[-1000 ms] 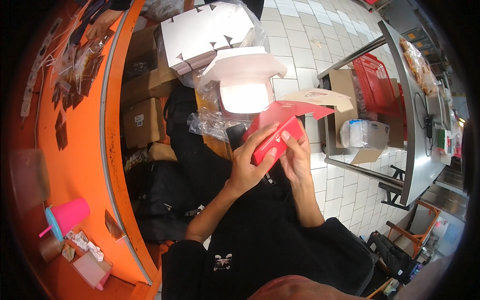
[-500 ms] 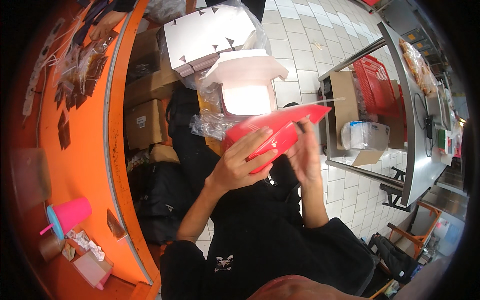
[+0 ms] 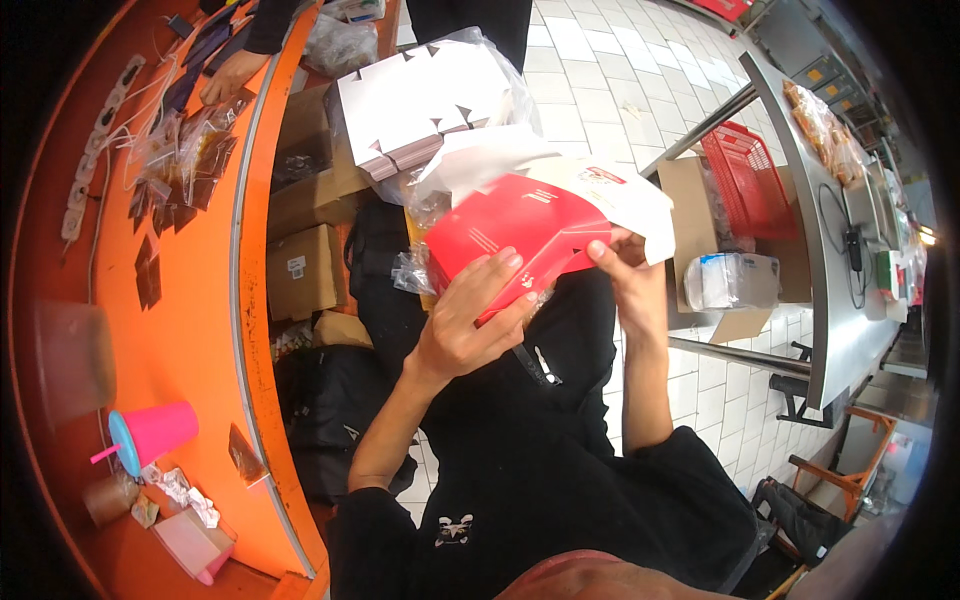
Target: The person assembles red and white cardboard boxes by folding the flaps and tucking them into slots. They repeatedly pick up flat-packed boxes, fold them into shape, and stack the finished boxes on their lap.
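Observation:
Above my lap I hold a partly folded red cardboard box (image 3: 520, 215) in both hands. My left hand (image 3: 470, 318) grips its near left side, fingers spread along the red wall. My right hand (image 3: 632, 285) pinches the right corner, thumb on the near edge and the fingers partly hidden behind. A cream panel with red print (image 3: 622, 200) stands out at the box's upper right. Just behind it, a white carton (image 3: 480, 160) is mostly covered. Farther back lies a stack of flat white carton blanks (image 3: 425, 95) in clear plastic wrap.
An orange table (image 3: 190, 330) on my left carries a pink cup (image 3: 165, 430), brown packets (image 3: 185, 170) and a power strip (image 3: 100, 150). Another person's hand (image 3: 235, 75) rests at its far end. To my right stands a metal table (image 3: 835, 300), with a red basket (image 3: 745, 180) beneath.
The red box has turned and tilted, so its cream printed panel now shows at the right. My right hand has closed on its corner. The white carton behind is more covered.

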`<state>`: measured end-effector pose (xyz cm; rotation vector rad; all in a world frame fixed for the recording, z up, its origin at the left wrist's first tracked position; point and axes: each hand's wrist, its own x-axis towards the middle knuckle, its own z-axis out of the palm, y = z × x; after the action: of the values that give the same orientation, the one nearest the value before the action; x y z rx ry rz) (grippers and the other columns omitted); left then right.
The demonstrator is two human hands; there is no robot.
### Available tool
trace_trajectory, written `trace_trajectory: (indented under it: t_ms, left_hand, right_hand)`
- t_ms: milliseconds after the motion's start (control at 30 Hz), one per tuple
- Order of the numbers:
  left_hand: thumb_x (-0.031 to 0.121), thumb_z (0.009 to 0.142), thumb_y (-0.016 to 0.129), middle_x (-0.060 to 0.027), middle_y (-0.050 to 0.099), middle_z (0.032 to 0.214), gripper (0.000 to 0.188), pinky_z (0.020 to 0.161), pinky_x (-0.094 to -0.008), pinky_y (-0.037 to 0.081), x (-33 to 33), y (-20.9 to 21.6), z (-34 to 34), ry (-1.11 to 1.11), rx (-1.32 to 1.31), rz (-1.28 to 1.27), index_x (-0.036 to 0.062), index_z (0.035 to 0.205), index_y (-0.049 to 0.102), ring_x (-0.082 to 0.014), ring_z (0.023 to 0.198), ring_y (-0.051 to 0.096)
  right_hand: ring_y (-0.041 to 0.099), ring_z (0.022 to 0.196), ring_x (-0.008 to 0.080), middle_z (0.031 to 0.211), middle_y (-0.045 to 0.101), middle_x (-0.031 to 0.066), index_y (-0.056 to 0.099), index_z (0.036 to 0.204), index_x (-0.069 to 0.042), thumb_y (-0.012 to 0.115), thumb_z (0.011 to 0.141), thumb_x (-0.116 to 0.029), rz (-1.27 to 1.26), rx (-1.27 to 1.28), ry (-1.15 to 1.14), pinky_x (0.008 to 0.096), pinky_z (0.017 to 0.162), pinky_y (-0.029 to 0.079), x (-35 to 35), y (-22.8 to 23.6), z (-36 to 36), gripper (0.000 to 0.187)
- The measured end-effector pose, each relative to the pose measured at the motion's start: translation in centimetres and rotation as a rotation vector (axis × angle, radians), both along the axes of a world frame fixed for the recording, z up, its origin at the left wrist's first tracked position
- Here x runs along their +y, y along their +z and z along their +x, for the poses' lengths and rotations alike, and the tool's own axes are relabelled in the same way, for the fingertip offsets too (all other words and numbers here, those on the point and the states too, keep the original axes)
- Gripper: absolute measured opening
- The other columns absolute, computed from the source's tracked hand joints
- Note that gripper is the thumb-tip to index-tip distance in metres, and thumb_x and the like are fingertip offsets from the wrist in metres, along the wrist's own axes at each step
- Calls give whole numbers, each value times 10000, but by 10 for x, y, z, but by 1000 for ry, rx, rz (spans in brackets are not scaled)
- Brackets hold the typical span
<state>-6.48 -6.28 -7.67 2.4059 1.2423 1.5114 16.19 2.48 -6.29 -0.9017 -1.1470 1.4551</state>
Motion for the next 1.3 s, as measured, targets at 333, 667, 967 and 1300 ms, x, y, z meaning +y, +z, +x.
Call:
trace_trajectory:
  t_ms: [333,667,967,1300]
  left_hand:
    - [89,715,813,-289,590,1355,619,1047,-488,530,-5,-7,21,111,-304,22,28,1275,557,-438,1250,611]
    - [83,729,817,-308,581,1347,639,1034,-498,538,-6,-2,28,39,-416,26,39,1295,524,-443,1245,612]
    - [138,703,889,-277,586,1371,567,994,-460,554,-1,-3,35,114,-278,19,47,1184,603,-426,1244,616]
    - [72,769,878,-237,652,1299,513,1013,-399,525,-2,-17,26,217,-680,-252,-5,1163,559,-310,1192,658]
  right_hand:
    - [640,1143,217,1166,680,83,632,925,-85,755,889,25,-326,507,-29,387,987,546,-45,10,-53,169]
    - [656,1053,190,1052,702,94,595,953,-37,775,907,-38,171,-165,-199,342,954,510,-48,9,-39,186]
    - [661,1001,179,1122,656,47,582,1293,-58,780,861,24,-415,537,39,379,899,588,-49,11,-41,482]
    - [602,1155,254,1290,581,156,498,1360,-28,665,969,-321,-405,789,47,414,1017,510,-47,-106,8,517]
